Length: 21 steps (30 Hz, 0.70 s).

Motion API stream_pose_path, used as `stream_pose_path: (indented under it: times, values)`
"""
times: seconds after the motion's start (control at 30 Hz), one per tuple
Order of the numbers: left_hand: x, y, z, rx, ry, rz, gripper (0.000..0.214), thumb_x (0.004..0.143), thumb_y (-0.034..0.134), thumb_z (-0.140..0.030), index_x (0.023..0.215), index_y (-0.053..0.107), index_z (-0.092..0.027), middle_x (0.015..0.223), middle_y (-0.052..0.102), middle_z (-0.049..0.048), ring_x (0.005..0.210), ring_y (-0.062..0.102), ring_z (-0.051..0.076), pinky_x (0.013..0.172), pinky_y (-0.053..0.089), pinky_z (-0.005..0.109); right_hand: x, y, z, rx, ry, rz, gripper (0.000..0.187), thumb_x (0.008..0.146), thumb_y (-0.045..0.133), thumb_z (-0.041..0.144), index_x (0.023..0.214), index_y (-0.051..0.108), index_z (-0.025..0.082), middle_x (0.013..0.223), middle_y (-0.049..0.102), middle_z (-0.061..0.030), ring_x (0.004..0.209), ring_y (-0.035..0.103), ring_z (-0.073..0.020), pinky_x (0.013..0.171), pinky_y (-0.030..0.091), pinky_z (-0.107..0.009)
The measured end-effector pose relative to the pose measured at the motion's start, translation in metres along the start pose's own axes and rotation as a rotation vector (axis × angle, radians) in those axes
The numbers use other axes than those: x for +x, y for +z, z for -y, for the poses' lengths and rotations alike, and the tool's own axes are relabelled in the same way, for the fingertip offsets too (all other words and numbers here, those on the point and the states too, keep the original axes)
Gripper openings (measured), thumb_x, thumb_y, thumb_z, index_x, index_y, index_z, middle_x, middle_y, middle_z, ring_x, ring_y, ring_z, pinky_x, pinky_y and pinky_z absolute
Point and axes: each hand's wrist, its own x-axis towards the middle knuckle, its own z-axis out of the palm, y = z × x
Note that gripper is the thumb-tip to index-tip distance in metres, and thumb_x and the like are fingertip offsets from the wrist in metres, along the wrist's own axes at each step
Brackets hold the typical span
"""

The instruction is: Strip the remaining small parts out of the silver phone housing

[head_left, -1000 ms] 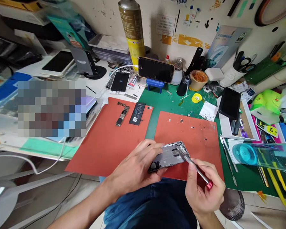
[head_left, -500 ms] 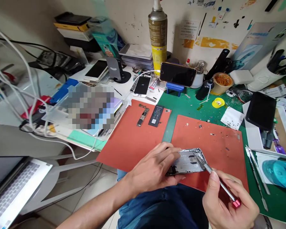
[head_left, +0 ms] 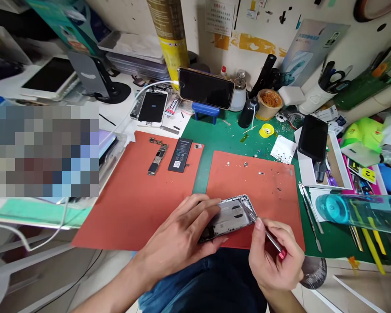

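Note:
My left hand (head_left: 187, 230) grips an opened phone housing (head_left: 230, 219) by its left end, fingers over the top and thumb along the near edge. The housing is a silver shell with dark slots, tilted above the front edge of the orange mats. In my right hand (head_left: 275, 256) is a slim hobby knife (head_left: 270, 238) with a silver handle, knurled collar and red end. Its tip meets the inner right end of the housing. Behind, on the left mat, lie a logic board (head_left: 158, 157) and a black phone battery (head_left: 180, 155).
Small parts dot the right orange mat (head_left: 267, 191). At the back, a phone (head_left: 206, 88) leans on a blue stand near a spray can (head_left: 171, 43). To the right are metal picks (head_left: 310, 217), a white box (head_left: 337, 176) and a blue see-through bottle (head_left: 361, 211).
My view has swung right, so the scene shifts left and more of the right side shows. Both hands keep their hold, and the knife tip stays at the housing's right end.

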Motion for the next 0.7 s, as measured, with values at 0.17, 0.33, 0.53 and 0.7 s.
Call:
stream_pose_path:
  times: [0.17,0.33,0.53,0.7]
  values:
    - [-0.0007,0.0008,0.0010,-0.003,0.005,0.006,0.046,0.103,0.075,-0.036,0.140,0.053,-0.019,0.139,0.071,0.0152,0.128,0.061,0.030,0.106,0.058,0.046,-0.0008,0.0012,-0.0025,-0.004,-0.029,0.000,0.050,0.085,0.086,-0.001,0.125,0.065,0.021,0.096,0.074,-0.0044,0.081,0.078,-0.0227,0.063,0.069,-0.036]
    - [-0.0006,0.0000,0.0014,-0.018,0.001,0.016,0.046,0.104,0.074,-0.037,0.141,0.052,-0.019,0.140,0.071,0.0147,0.128,0.059,0.030,0.105,0.057,0.045,-0.0022,0.0024,-0.0040,-0.010,-0.057,-0.006,0.053,0.084,0.085,-0.004,0.127,0.065,0.020,0.096,0.074,-0.0043,0.082,0.077,-0.0219,0.064,0.068,-0.035]
    - [0.0016,-0.0025,0.0018,-0.049,-0.025,0.022,0.048,0.104,0.074,-0.038,0.143,0.052,-0.020,0.139,0.071,0.0134,0.127,0.059,0.029,0.102,0.058,0.043,-0.0017,-0.0027,-0.0040,-0.049,-0.100,0.062,0.052,0.085,0.086,-0.002,0.127,0.064,0.021,0.100,0.077,-0.0055,0.084,0.077,-0.0210,0.064,0.068,-0.034]
    - [0.0036,-0.0022,0.0019,-0.057,-0.020,0.008,0.046,0.105,0.073,-0.038,0.141,0.052,-0.020,0.137,0.072,0.0128,0.124,0.060,0.028,0.101,0.058,0.042,0.0063,-0.0043,-0.0014,-0.104,-0.229,0.069,0.047,0.082,0.090,0.000,0.119,0.067,0.018,0.096,0.077,-0.0082,0.083,0.077,-0.0220,0.064,0.068,-0.034]
